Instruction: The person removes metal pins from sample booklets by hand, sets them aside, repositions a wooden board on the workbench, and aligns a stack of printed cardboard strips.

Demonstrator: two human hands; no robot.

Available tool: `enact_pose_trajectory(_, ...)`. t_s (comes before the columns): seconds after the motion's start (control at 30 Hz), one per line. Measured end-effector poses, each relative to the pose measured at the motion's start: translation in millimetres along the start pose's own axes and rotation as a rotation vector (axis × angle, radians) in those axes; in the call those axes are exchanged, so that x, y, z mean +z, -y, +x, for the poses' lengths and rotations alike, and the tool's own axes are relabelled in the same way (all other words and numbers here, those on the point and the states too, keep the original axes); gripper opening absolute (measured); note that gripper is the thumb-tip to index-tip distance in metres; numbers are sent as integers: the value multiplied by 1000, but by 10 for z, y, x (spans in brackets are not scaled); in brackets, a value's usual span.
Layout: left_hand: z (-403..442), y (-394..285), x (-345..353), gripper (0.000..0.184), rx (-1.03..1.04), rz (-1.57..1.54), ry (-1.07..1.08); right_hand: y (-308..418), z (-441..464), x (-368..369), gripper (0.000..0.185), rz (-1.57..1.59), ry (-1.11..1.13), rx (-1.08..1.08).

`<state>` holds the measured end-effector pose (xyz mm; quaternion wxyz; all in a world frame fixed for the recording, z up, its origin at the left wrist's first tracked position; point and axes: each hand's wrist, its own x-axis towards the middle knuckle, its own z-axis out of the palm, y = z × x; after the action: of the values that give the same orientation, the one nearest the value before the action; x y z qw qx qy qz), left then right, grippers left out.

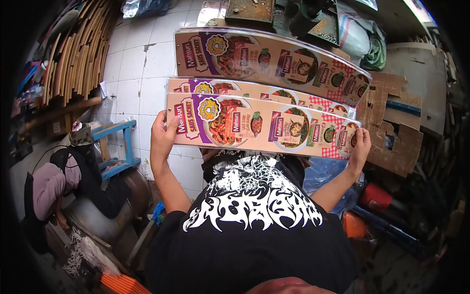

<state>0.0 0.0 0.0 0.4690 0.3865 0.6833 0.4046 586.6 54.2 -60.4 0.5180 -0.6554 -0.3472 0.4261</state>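
Note:
My left hand [163, 134] grips the left end of a long printed advertising board [259, 125], thumb on its front face. At the other end, my right hand [361, 144] closes round the right edge. The board carries a "Mahsuri Saus Sachet" print with food pictures, and I hold it raised in front of my body. Directly behind it a matching board [230, 87] shows only as a strip along the top. Farther back lies a stack of the same boards [267, 59], its layered upper edges visible. Whether my fingers also hold the second board is hidden.
Metal trays [249, 11] with small parts stand beyond the stack. Cut cardboard [391, 122] lies at right, beside a white sack [353, 36]. Wooden slats [81, 54] lean at left. Near a blue frame [115, 147], another person [54, 179] sits low at left.

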Motion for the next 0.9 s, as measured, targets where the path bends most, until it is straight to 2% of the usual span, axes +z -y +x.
enact_pose_trajectory(0.07, -113, 33, -106, 32, -24, -23, -66, -16, -70, 42, 14, 61, 150, 73)
enact_pose_trajectory(0.1, 436, 181, 371, 32, 85, -133, -53, 275, 520, -25, 14, 32, 133, -79)
enact_pose_trajectory(0.17, 332, 114, 83, 30, 154, -31, -107, 132, 317, 261, 14, 83, 169, -72)
enact_pose_trajectory(0.2, 128, 107, 23, 30, 81, -19, -96, 212, 93, 200, 14, 50, 171, -4)
enact_pose_trajectory(0.3, 292, -41, -73, 31, 177, 58, -165, 268, 176, 411, 15, 156, 100, -118)
enact_pose_trajectory(0.37, 563, -155, -45, 32, 282, 86, -212, 312, 430, 532, 16, 239, 40, -361)
enact_pose_trajectory(0.5, 1143, -56, -7, 45, 374, 269, -338, 234, 959, 721, 18, 373, 28, -463)
enact_pose_trajectory(0.6, 1044, -19, 110, 55, 247, 556, -447, 234, 1035, 909, 18, 317, -44, -524)
enact_pose_trajectory(0.63, 974, 37, 107, 55, 250, 554, -446, 195, 1053, 918, 18, 337, -67, -532)
enact_pose_trajectory(0.7, 838, 145, 72, 58, -156, 655, -375, 166, 1053, 929, 17, 354, -92, -531)
enact_pose_trajectory(0.83, 626, 271, 84, 57, -125, 734, -385, 168, 1024, 949, 18, 356, -86, -500)
enact_pose_trajectory(0.9, 597, 295, 105, 53, 6, 673, -411, 169, 1066, 959, 18, 306, -139, -515)
